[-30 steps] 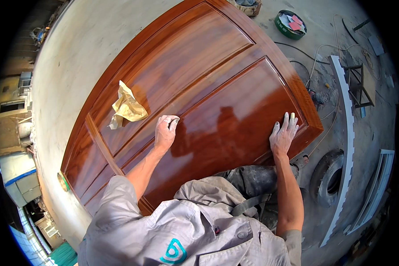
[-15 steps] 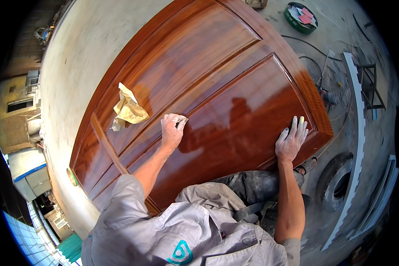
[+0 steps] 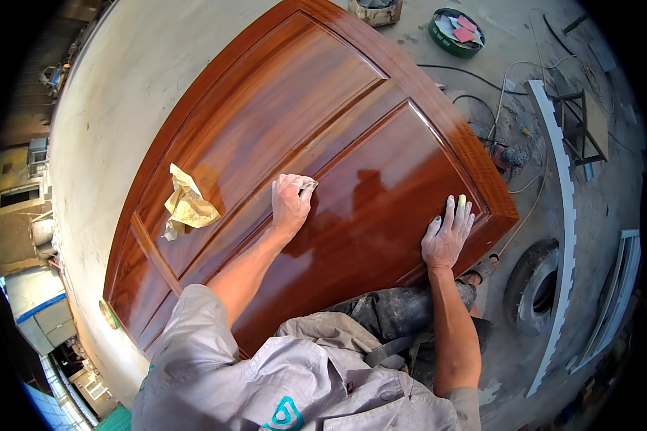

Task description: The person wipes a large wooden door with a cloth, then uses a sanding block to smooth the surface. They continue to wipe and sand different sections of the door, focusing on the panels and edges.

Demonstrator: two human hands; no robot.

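Observation:
A glossy reddish-brown wooden door [image 3: 381,237] with raised panels and moulded grooves lies before me. My left hand [image 3: 292,207] is closed in a pinch at the moulding along the edge of the nearer panel. A small scrap shows at its fingertips, too little to name. Pale dust coats the fingers of my right hand [image 3: 447,233], which rests flat with fingers stretched on the right end of that panel; one fingertip has a yellow wrap. Crumpled yellowish paper [image 3: 188,205] sits on the far panel, left of my left hand.
On the floor at right are a tyre [image 3: 532,287], a long white notched strip [image 3: 564,215], a small stool [image 3: 582,129], a red power tool [image 3: 507,156] and cables. A green round tub [image 3: 456,34] with pink pieces stands beyond the door, near a box [image 3: 376,11].
My left hand has slid along the moulding toward the door's far right. My right hand stays at nearly the same spot on the panel. The whole view has shifted slightly.

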